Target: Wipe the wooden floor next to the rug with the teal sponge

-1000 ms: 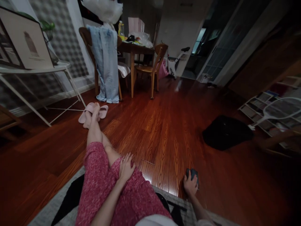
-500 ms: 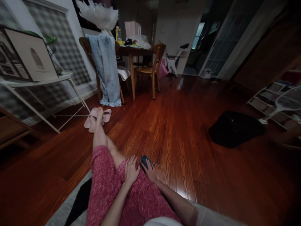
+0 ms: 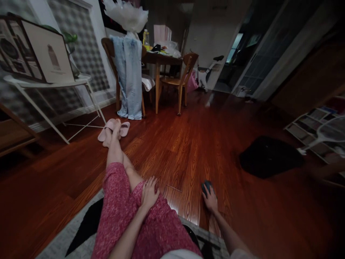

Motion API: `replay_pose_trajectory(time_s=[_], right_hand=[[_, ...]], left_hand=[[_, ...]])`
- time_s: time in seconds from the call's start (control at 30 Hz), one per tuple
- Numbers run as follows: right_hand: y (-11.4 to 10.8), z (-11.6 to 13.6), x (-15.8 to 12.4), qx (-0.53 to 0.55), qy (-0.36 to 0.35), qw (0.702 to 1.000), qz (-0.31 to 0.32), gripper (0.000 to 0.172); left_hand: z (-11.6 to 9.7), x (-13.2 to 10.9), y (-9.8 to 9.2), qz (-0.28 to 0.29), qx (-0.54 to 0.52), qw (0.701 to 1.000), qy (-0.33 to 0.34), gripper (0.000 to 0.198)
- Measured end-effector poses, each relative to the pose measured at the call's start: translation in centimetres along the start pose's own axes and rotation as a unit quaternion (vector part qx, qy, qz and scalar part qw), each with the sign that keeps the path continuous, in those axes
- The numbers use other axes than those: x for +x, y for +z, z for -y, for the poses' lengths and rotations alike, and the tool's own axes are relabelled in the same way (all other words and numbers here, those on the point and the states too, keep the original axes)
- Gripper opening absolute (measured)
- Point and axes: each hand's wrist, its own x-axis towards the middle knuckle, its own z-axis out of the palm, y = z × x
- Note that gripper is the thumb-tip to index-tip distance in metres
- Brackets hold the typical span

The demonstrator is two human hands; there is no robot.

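Surface: you sit on a grey rug point(image 3: 54, 246) at the edge of a glossy red wood floor point(image 3: 194, 144).

Left hand point(image 3: 149, 192) lies open, flat on your pink leg point(image 3: 118, 201). Right hand point(image 3: 210, 200) is on the floor just past the rug edge, fingers laid over a dark ball point(image 3: 206, 185); you cannot tell whether they grip it. A thin pin point(image 3: 171, 187) lies between the hands.

Open floor runs ahead and right, up to a black bag point(image 3: 269, 156).

Left: white rack point(image 3: 54, 82), and slippers point(image 3: 110, 126) at your feet.

Far: table point(image 3: 161, 59), chairs point(image 3: 185, 72), jeans point(image 3: 130, 79) draped over one.
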Motion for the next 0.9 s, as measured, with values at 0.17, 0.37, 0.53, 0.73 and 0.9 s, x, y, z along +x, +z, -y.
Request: replay_pose_trajectory(time_s=[0.17, 0.37, 0.53, 0.73, 0.9], right_hand=[[1.1, -4.5, -5.4, 0.034, 0.156, 0.984, -0.082, 0.063], [3.7, 3.3, -8.3, 0.049, 0.170, 0.980, -0.093, 0.062], [5.4, 12.5, -8.3, 0.044, -0.094, 0.994, 0.013, 0.058], [6.1, 19.3, -4.7, 0.053, -0.331, 0.938, 0.090, 0.056], [3.8, 15.6, 0.8, 0.049, -0.302, 0.951, 0.048, 0.052]], left_hand=[[0.0, 0.0, 0.2, -0.006, -0.010, 1.000, -0.003, 0.052], [0.2, 0.0, -0.1, 0.006, -0.002, 1.000, -0.002, 0.051], [0.6, 0.0, 0.5, -0.004, -0.004, 1.000, 0.000, 0.052], [0.8, 0.0, 1.1, -0.005, 0.000, 1.000, -0.004, 0.054], [0.6, 0.1, 0.6, 0.007, 0.002, 1.000, -0.008, 0.055]])
